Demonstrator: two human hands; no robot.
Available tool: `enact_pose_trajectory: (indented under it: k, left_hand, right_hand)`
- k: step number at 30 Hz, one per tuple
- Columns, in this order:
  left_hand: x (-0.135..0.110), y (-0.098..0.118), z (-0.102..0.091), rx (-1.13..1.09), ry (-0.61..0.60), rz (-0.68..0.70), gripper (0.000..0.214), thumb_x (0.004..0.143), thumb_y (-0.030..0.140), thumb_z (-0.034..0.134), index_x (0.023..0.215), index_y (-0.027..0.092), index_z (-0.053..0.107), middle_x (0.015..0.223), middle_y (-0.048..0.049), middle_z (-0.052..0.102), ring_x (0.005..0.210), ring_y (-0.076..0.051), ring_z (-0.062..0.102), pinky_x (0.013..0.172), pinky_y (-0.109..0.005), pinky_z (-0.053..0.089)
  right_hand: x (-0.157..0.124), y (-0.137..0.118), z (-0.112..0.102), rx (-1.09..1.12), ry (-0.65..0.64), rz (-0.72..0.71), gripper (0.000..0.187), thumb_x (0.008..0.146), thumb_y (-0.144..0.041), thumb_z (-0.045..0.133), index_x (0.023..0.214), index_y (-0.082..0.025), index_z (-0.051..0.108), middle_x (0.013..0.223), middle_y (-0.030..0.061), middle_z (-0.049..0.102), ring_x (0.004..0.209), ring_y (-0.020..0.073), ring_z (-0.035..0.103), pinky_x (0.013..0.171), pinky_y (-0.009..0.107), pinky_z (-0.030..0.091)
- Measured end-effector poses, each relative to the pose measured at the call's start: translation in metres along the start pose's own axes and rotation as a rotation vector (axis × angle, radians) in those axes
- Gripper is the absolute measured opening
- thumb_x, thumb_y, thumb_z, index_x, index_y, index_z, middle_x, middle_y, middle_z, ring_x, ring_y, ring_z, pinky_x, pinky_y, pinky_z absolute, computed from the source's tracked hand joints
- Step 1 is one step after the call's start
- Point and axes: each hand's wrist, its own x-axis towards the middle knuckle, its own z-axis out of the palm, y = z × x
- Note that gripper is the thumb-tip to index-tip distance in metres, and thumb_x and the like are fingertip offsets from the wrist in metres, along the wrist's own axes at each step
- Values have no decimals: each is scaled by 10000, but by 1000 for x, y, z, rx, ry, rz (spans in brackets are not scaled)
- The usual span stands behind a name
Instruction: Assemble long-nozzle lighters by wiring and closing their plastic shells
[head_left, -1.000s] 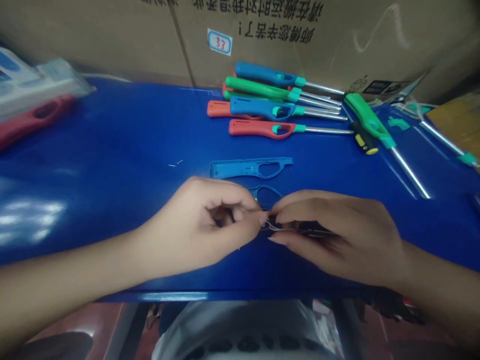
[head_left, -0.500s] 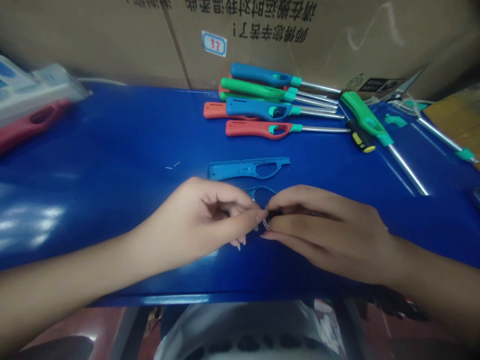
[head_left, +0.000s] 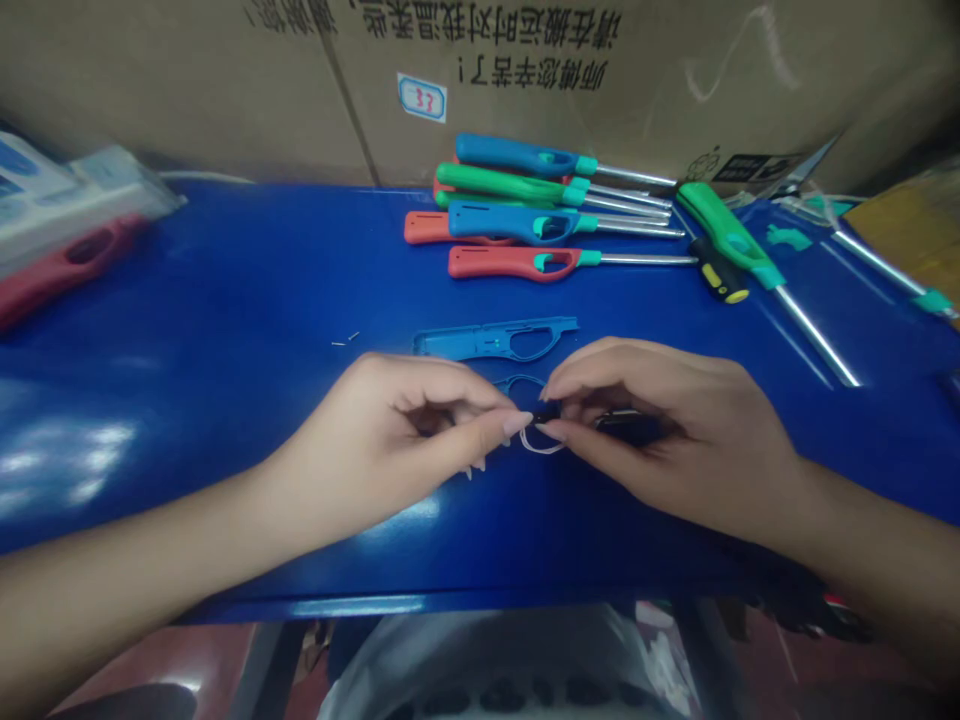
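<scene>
Worker's bare left hand (head_left: 390, 440) and bare right hand (head_left: 675, 445), seen from above. Slender fingers; long, rounded fingernails (head_left: 517, 422) reaching past fingertips. Knuckles and tendons marked on backs of both hands. Left forearm (head_left: 150, 560) at near left, right forearm (head_left: 885, 560) at near right, both uncovered to frame edge.

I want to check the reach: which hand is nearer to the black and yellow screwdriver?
Right. The right hand lies on the near side of the screwdriver, slightly to its left; the left hand is farther away, well to its left.
</scene>
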Motion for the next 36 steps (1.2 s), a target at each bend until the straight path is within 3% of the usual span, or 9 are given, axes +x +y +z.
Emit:
enact_pose_trajectory:
  k: [5, 9, 11, 16, 21, 25, 32, 36]
  left_hand:
    - [1, -5, -4, 160, 47, 165, 125, 943, 308, 753, 970, 208, 824, 880, -25, 807, 727, -139, 727, 646, -205, 574]
    - [2, -13, -13, 378, 48, 269, 324, 921, 366, 763, 1207, 216, 767, 1145, -70, 786, 1071, -237, 719, 937, -323, 580]
    - [2, -15, -18, 475, -8, 270, 425, 919, 383, 751, 1309, 218, 717, 1227, -84, 757, 1158, -275, 692, 986, -369, 571]
    - [0, -18, -23, 571, -79, 297, 422, 964, 296, 679, 1378, 217, 660, 1242, -78, 762, 1151, -273, 708, 1009, -387, 567]
    - [-3, -22, -15, 526, -96, 318, 389, 989, 257, 676, 1374, 203, 660, 1256, -60, 774, 1145, -238, 733, 988, -338, 589]
    - [-7, -28, -7, 494, -62, 347, 473, 969, 259, 738, 1422, 196, 617, 1245, -42, 780, 1109, -190, 753, 955, -285, 605]
    - [-8, -32, -3, 457, 2, 341, 569, 925, 264, 806, 1447, 182, 596, 1201, -25, 792, 1085, -165, 763, 989, -251, 603]
    - [-8, -31, -4, 481, -11, 367, 516, 947, 267, 779, 1430, 197, 609, 1214, -25, 779, 1084, -161, 757, 967, -246, 613]
  right_hand:
    - [3, 0, -5, 36, 10, -14, 151, 957, -135, 711, 1018, -260, 768, 913, 1, 791, 777, 146, 740, 717, 256, 618]
    - [4, 1, -13, 89, 95, 88, 78, 923, -178, 770, 973, -233, 793, 916, 0, 797, 761, 134, 735, 650, 229, 595]
    - [3, 1, -16, 111, 137, 125, 74, 911, -184, 789, 958, -242, 788, 922, -16, 798, 774, 129, 738, 673, 228, 605]
    - [2, 5, -17, 48, 174, 30, 116, 921, -153, 775, 974, -255, 765, 936, -7, 796, 857, 161, 743, 772, 297, 612]
    - [3, 11, -11, -260, 151, -143, 97, 960, -147, 716, 986, -225, 767, 910, 36, 807, 849, 204, 739, 788, 358, 568]
    - [2, 14, -9, -454, 142, -147, 73, 976, -170, 703, 987, -209, 765, 937, 45, 816, 888, 247, 733, 832, 419, 532]
    - [2, 15, -5, -255, -101, -150, 105, 1005, -149, 657, 970, -193, 746, 953, 10, 793, 886, 190, 698, 836, 389, 478]
    - [2, 17, -2, -192, -117, -107, 110, 1012, -135, 643, 1007, -182, 742, 962, 12, 785, 925, 180, 703, 831, 369, 475]
